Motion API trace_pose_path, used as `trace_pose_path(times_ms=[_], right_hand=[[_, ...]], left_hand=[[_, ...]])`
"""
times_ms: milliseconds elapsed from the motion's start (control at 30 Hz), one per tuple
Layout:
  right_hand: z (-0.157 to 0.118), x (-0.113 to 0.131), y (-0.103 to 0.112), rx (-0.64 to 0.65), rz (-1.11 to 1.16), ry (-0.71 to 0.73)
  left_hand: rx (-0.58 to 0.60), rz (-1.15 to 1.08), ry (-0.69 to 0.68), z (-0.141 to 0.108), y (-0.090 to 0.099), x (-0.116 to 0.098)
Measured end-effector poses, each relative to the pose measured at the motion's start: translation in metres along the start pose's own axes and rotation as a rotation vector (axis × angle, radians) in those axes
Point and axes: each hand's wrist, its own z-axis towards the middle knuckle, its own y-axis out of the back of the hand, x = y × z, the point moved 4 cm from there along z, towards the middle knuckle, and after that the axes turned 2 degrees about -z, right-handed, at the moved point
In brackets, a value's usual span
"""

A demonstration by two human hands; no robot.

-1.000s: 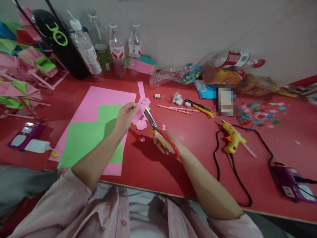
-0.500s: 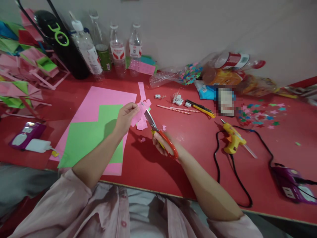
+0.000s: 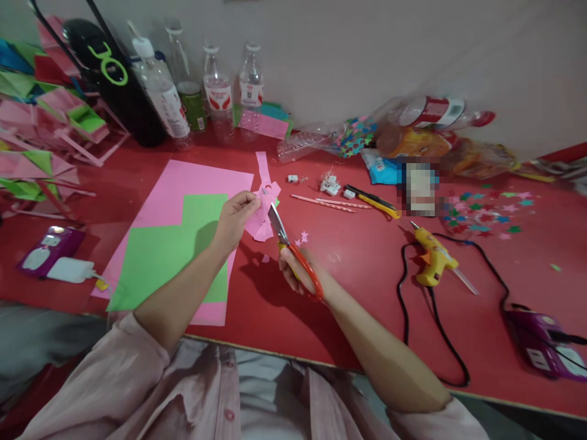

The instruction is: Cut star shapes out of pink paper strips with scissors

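Between thumb and fingers my left hand [image 3: 236, 214] pinches a small piece of pink paper [image 3: 257, 205]. My right hand [image 3: 298, 269] is wrapped round the handles of orange-and-yellow scissors [image 3: 279, 225], whose blades point up at the pink paper. Pink paper scraps [image 3: 263, 231] lie behind and below that piece, so its outline is hard to make out. Small pink stars [image 3: 304, 236] rest on the table beside the blades. Under my left forearm are a green sheet [image 3: 156, 263] and a larger pink sheet [image 3: 206, 174].
A yellow glue gun [image 3: 431, 260] with a black cord lies on the right, near a purple power socket [image 3: 534, 339]. Pink-striped sticks [image 3: 323, 203] and a yellow cutter [image 3: 378, 205] lie mid-table. Plastic bottles [image 3: 217, 91] stand along the wall; folded paper models [image 3: 41, 177] stand left.
My right hand and the scissors have shifted slightly left and down, the blades looking closer together. More of the small pink stars beside them shows. My left hand has barely moved.
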Motion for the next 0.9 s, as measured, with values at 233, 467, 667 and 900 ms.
trace_pose_path(times_ms=[233, 467, 667, 900], right_hand=[[-0.0004, 0.0001, -0.0017, -0.021, -0.018, -0.021], [0.0001, -0.0009, -0.0013, -0.017, -0.029, -0.044], [-0.0004, 0.0006, 0.0028, -0.029, 0.005, 0.001], [-0.0032, 0.0048, 0.0063, -0.056, -0.013, 0.011]], left_hand=[[0.015, 0.009, -0.004, 0.0003, -0.0003, -0.0003], [0.024, -0.017, 0.019, 0.0, -0.0001, 0.0011], [0.03, -0.018, 0.034, 0.0008, -0.0005, -0.0005], [0.044, -0.012, 0.063, -0.0003, -0.0032, -0.0028]])
